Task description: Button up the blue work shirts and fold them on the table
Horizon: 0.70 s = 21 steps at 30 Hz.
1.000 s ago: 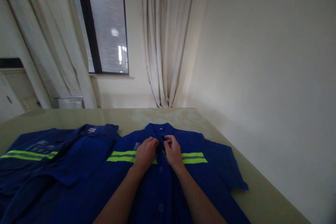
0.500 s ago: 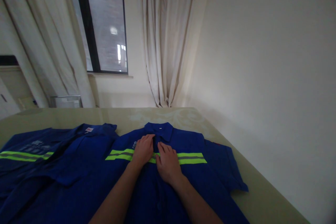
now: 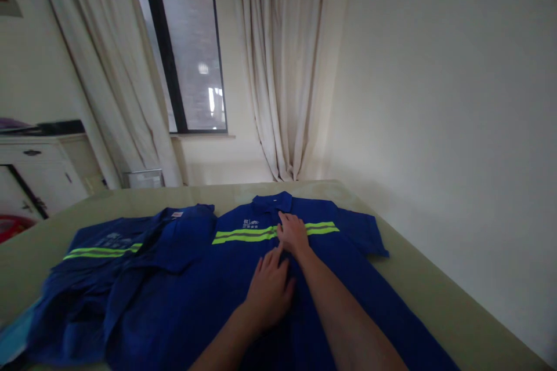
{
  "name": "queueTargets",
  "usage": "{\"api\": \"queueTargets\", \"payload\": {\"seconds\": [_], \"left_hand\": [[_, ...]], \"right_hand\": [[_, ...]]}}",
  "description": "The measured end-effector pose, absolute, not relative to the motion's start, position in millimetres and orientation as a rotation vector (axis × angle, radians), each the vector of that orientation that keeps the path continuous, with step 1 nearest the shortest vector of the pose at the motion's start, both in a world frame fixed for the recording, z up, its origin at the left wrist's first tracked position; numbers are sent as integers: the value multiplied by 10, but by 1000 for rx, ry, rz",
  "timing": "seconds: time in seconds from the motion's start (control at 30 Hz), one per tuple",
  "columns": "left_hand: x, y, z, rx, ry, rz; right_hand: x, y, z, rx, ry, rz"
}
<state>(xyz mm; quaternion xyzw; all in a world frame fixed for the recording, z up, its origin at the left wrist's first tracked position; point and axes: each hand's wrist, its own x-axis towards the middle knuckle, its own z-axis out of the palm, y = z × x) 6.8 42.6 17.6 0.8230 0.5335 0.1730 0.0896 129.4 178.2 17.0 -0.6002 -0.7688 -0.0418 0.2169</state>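
A blue work shirt (image 3: 248, 264) with a yellow-green reflective stripe across its chest lies spread out, collar away from me. My right hand (image 3: 293, 234) rests on the front opening at the stripe, its fingers bent close together; whether they pinch the cloth is too small to tell. Nearer to me, my left hand (image 3: 270, 287) lies on the shirt front with its fingers apart, its fingertips close to my right hand. To the left a second blue garment (image 3: 183, 243) with a similar stripe lies rumpled, touching the shirt.
Both garments lie on a pale green table (image 3: 369, 208) beside a wall on the right. A white cabinet (image 3: 47, 153) and a red object (image 3: 13, 226) are at the left. Behind the table hang curtains (image 3: 282, 69) beside a window.
My left hand has moved down the shirt front, away from the stripe, and its fingers have spread. My right hand stays near the stripe. The view has turned left.
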Motion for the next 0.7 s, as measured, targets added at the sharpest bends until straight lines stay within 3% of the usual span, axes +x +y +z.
{"api": "queueTargets", "payload": {"seconds": [0.2, 0.4, 0.57, 0.7], "left_hand": [[25, -341, 14, 2508, 1542, 378], [-51, 56, 150, 2580, 1487, 360], [-140, 511, 246, 2657, 1413, 463], [-111, 643, 288, 2611, 1505, 576]], "right_hand": [[1315, 1680, 329, -1536, -2105, -199], [1438, 1248, 616, -1282, -2293, -113], [1612, 116, 873, -1147, -2376, 134], [1807, -839, 581, -1201, -2539, 355]]}}
